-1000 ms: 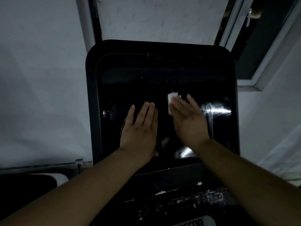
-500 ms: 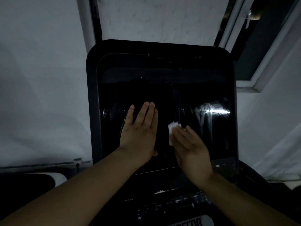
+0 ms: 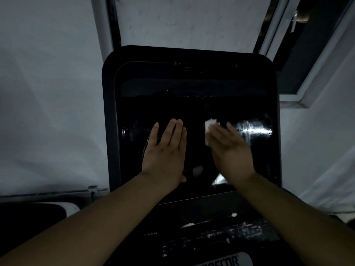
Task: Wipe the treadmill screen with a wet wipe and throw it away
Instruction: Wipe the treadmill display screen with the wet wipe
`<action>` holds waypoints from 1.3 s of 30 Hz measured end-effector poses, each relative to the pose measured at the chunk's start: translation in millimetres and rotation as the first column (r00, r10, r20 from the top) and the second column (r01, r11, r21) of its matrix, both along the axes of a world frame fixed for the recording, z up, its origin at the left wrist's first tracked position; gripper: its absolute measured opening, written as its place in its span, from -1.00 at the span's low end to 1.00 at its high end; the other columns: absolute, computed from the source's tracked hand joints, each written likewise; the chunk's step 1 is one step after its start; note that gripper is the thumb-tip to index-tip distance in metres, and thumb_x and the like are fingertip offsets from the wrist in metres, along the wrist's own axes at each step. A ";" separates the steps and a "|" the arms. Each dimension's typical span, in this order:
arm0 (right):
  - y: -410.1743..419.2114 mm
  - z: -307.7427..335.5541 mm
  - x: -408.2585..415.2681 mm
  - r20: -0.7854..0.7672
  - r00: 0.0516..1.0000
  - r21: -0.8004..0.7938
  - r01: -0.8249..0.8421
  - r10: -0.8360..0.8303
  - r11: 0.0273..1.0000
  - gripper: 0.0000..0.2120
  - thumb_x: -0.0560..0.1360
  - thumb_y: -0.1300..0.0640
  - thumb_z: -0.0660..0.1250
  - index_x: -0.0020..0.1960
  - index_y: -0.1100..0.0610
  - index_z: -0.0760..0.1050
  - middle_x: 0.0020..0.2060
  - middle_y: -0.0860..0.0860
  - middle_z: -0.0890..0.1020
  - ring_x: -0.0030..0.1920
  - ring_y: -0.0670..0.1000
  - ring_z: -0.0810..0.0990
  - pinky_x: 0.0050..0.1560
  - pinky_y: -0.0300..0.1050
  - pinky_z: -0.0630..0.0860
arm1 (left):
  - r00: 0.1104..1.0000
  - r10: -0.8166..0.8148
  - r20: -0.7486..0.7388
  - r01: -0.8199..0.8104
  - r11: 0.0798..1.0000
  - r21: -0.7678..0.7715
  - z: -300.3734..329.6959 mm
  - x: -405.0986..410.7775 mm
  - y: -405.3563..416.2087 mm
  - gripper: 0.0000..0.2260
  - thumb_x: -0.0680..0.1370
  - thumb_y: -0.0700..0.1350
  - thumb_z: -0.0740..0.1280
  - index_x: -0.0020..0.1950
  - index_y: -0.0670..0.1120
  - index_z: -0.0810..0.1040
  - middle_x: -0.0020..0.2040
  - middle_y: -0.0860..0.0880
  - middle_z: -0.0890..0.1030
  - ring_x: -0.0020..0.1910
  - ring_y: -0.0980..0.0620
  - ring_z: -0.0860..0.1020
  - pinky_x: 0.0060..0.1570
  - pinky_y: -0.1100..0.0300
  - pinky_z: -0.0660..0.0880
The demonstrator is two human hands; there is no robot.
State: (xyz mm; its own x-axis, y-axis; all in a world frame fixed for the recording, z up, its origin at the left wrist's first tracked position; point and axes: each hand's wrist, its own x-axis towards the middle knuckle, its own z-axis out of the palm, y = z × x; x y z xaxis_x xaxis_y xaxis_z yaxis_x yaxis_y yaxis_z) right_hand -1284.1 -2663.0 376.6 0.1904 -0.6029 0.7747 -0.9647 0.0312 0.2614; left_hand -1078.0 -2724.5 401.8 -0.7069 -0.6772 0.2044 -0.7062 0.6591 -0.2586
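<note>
Right hand [image 3: 229,148] slid up, wet wipe [image 3: 208,125] beneath fingertips.

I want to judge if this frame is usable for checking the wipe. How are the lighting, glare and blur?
Head view: dim overall; the screen is nearly black, with a streaky bright glare patch right of the right hand. That hand and the wet wipe under its fingers are motion-blurred; the left hand, flat on the glass, is sharper. Wide-angle distortion bows the edges.
</note>
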 end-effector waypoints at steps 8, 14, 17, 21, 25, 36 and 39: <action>-37.5 37.6 -20.7 0.012 0.999 -0.011 0.032 -0.032 0.999 -0.71 0.59 0.14 0.23 0.16 0.25 0.64 0.22 0.19 0.66 0.27 0.15 0.61 0.45 0.11 0.37 | 1.000 -0.006 -0.003 0.006 1.000 0.002 -0.6 0.4 -0.8 0.19 0.45 0.41 0.35 0.59 -0.20 -0.39 0.60 -0.21 -0.44 0.57 -0.16 -0.45 0.50 -0.28 -0.38; -3.4 -0.8 -14.4 0.012 1.000 0.007 -0.019 0.019 1.000 -0.77 0.54 0.26 0.32 0.15 0.28 0.65 0.21 0.18 0.66 0.27 0.17 0.60 0.42 0.17 0.41 | 1.000 -0.005 -0.004 0.005 1.000 -0.005 -3.5 1.3 -2.3 0.20 0.44 0.43 0.34 0.58 -0.20 -0.41 0.58 -0.21 -0.47 0.55 -0.15 -0.48 0.49 -0.30 -0.38; 29.2 -39.2 -9.5 0.021 0.998 0.084 -0.054 0.052 0.995 -0.74 0.56 0.29 0.29 0.20 0.31 0.63 0.26 0.20 0.62 0.35 0.17 0.55 0.44 0.19 0.38 | 1.000 -0.004 -0.012 0.004 1.000 -0.003 -2.9 0.7 -1.7 0.21 0.43 0.42 0.36 0.58 -0.20 -0.41 0.59 -0.21 -0.46 0.56 -0.14 -0.48 0.49 -0.30 -0.36; 68.9 -76.1 1.2 0.046 0.995 0.123 -0.089 0.084 0.988 -0.73 0.50 0.33 0.36 0.18 0.30 0.64 0.28 0.19 0.61 0.36 0.15 0.54 0.40 0.21 0.41 | 1.000 -0.005 -0.017 0.005 1.000 0.003 -1.5 1.2 0.6 0.22 0.43 0.42 0.36 0.58 -0.20 -0.42 0.59 -0.20 -0.45 0.56 -0.14 -0.46 0.50 -0.30 -0.35; 77.8 -86.8 6.7 0.084 0.992 0.117 -0.100 0.091 0.988 -0.72 0.47 0.35 0.41 0.17 0.28 0.65 0.28 0.16 0.62 0.36 0.14 0.54 0.39 0.21 0.43 | 0.999 -0.003 -0.036 0.003 1.000 0.004 0.1 0.6 5.1 0.21 0.44 0.43 0.34 0.58 -0.20 -0.42 0.58 -0.21 -0.46 0.56 -0.14 -0.47 0.50 -0.29 -0.34; 13.7 -15.9 -18.8 -0.027 0.995 0.037 -0.091 0.092 0.995 -0.76 0.54 0.31 0.31 0.15 0.28 0.65 0.22 0.19 0.65 0.30 0.14 0.60 0.46 0.14 0.37 | 0.999 -0.050 -0.020 0.050 0.999 -0.021 8.0 -32.7 2.3 0.15 0.47 0.46 0.25 0.59 -0.23 -0.37 0.60 -0.24 -0.41 0.57 -0.17 -0.44 0.50 -0.31 -0.33; -19.9 20.4 -29.1 -0.035 0.997 0.007 -0.068 0.068 0.998 -0.77 0.52 0.27 0.31 0.12 0.26 0.66 0.19 0.20 0.67 0.25 0.16 0.62 0.43 0.16 0.39 | 0.999 -0.035 -0.007 0.035 0.999 -0.019 7.7 -33.5 1.1 0.15 0.46 0.43 0.29 0.60 -0.21 -0.36 0.60 -0.22 -0.41 0.57 -0.16 -0.45 0.49 -0.30 -0.36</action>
